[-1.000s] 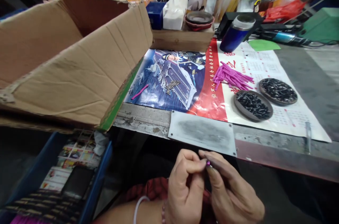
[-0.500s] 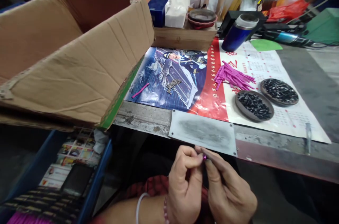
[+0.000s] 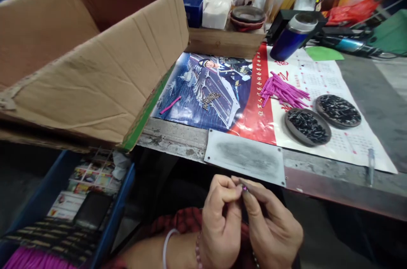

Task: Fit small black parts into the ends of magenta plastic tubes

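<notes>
Low in the middle of the view, my left hand (image 3: pixel 221 218) and my right hand (image 3: pixel 273 224) meet, both closed with fingertips pinched together. Between their thumbs and forefingers shows the tip of a small magenta and black piece (image 3: pixel 244 188); fingers hide the rest of it. Just beyond them, a grey metal plate (image 3: pixel 244 156) with a dark smudge lies at the table edge. A pile of thin magenta sticks (image 3: pixel 282 91) lies on the poster, near two round dishes of small black parts (image 3: pixel 308 127) (image 3: pixel 338 110). Small metallic beads (image 3: pixel 210 100) form a heap farther left.
A large open cardboard box (image 3: pixel 104 78) takes up the left, above a blue bin (image 3: pixel 122 201) holding bundled magenta sticks. A blue tumbler (image 3: pixel 292 37), a tissue pack (image 3: pixel 217 8) and stacked dishes (image 3: pixel 248 16) stand at the back. One magenta stick (image 3: pixel 170 105) lies apart.
The view has shifted slightly, so the table things sit a little farther right. Both hands keep their pinch, with small finger movement; more black shows around the magenta tip.
</notes>
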